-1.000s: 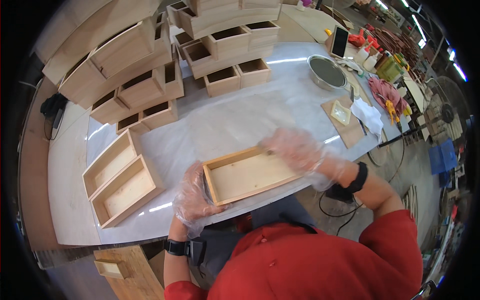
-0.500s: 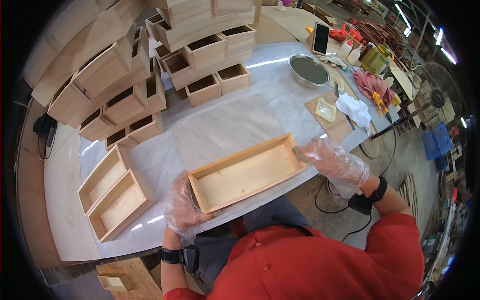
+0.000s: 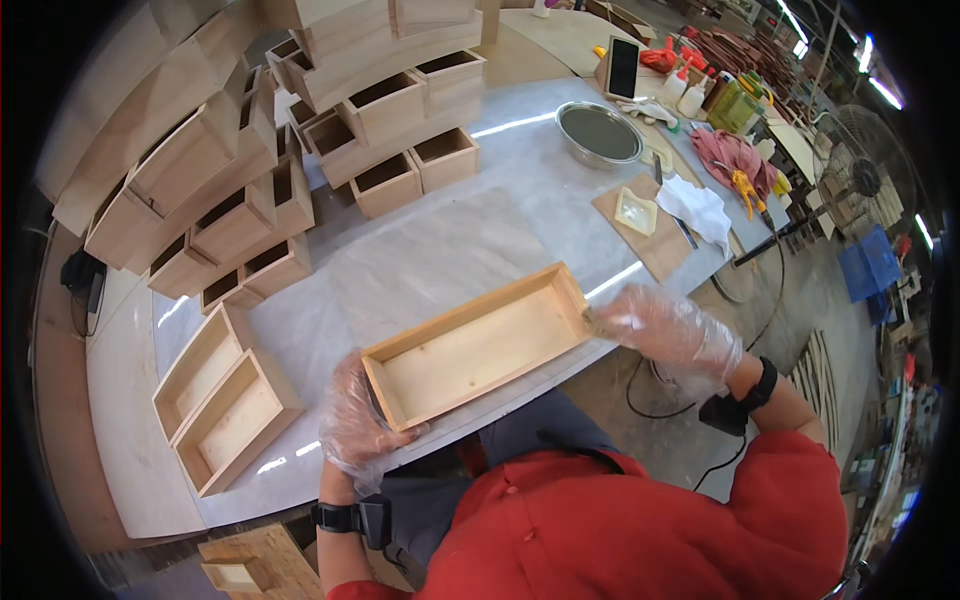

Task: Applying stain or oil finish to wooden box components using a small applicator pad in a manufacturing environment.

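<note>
A long, open wooden box (image 3: 475, 385) lies tilted at the table's front edge, its hollow side up. Its left end is gripped by my left hand (image 3: 355, 420), in a clear plastic glove, with the thumb on the near corner. At the box's right end is my right hand (image 3: 665, 330), gloved the same way, its fingers closed against the outer end face. What those fingers hold is hidden; a small dull edge shows by the fingertips. Two similar wooden boxes (image 3: 235, 420) rest side by side to the left.
Stacked wooden box units (image 3: 390, 120) fill the back left. At the right stand a metal bowl (image 3: 600, 135) of dark liquid, a small square dish (image 3: 636, 212), a white cloth (image 3: 695, 208), a pink rag (image 3: 735, 160), squeeze bottles (image 3: 692, 98) and a phone (image 3: 622, 68).
The whole view has shifted slightly, with the table things lying further left. Both hands stay at the same ends of the box; my right hand's fingers have shifted a little along its end.
</note>
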`<action>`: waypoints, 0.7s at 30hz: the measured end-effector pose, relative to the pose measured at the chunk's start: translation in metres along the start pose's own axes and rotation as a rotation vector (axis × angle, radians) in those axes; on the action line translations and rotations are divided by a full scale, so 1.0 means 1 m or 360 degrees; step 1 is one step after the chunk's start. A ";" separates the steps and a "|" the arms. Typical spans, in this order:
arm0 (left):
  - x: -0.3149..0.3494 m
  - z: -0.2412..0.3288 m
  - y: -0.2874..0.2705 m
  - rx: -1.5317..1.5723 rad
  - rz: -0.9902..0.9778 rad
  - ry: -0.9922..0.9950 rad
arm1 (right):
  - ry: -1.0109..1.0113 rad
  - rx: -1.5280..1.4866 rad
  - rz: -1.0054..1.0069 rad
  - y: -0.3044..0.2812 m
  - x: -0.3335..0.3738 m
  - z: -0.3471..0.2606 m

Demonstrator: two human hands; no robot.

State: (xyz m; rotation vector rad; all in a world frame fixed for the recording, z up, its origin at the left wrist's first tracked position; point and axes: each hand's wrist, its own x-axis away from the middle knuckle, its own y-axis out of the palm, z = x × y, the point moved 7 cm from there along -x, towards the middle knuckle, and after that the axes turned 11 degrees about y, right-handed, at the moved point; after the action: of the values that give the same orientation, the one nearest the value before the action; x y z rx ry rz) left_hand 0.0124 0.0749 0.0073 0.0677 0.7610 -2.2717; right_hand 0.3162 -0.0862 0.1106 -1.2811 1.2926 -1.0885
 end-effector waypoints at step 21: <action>-0.009 0.012 0.009 -0.0434 -0.0033 0.0246 | 0.0497 -0.0550 0.0201 0.008 -0.007 -0.004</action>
State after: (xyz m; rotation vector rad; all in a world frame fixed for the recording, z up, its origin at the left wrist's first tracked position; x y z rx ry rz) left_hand 0.0272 0.0688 0.0155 0.1085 1.1505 -2.1792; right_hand 0.3111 -0.0793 0.1034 -1.2892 1.8349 -1.0323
